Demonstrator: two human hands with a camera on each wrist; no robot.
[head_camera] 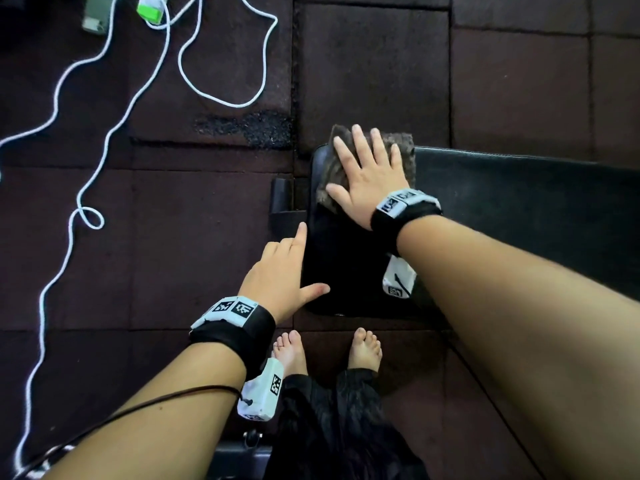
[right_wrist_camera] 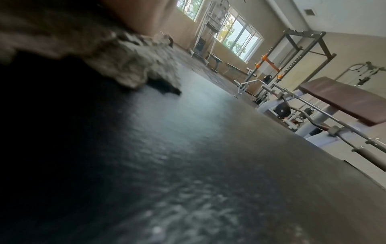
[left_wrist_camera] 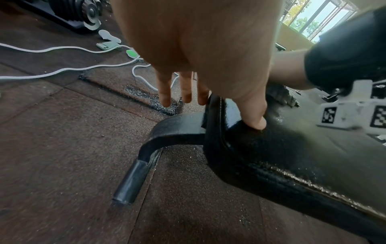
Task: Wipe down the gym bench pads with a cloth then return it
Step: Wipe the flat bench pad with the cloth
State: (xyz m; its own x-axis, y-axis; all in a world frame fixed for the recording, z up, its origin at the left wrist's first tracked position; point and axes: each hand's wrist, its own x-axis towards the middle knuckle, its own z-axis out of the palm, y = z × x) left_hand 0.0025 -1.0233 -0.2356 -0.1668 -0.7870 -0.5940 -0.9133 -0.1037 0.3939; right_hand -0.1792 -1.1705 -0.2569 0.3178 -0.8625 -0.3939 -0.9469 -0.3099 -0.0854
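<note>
1. The black bench pad [head_camera: 346,258] is the landmark; its end lies just ahead of the person's bare feet [head_camera: 365,344].
2. The brown cloth [head_camera: 398,147] lies at the pad's far corner, partly overhanging its edge.
3. The right hand [head_camera: 367,178] presses flat on the cloth, fingers straight and spread, gripping nothing.
4. The left hand [head_camera: 280,271] rests at the pad's left edge, thumb [left_wrist_camera: 255,115] on top, fingers straight beside it, nothing held.
5. A white cable [head_camera: 104,140] loops on the floor, well left of the pad.
</note>
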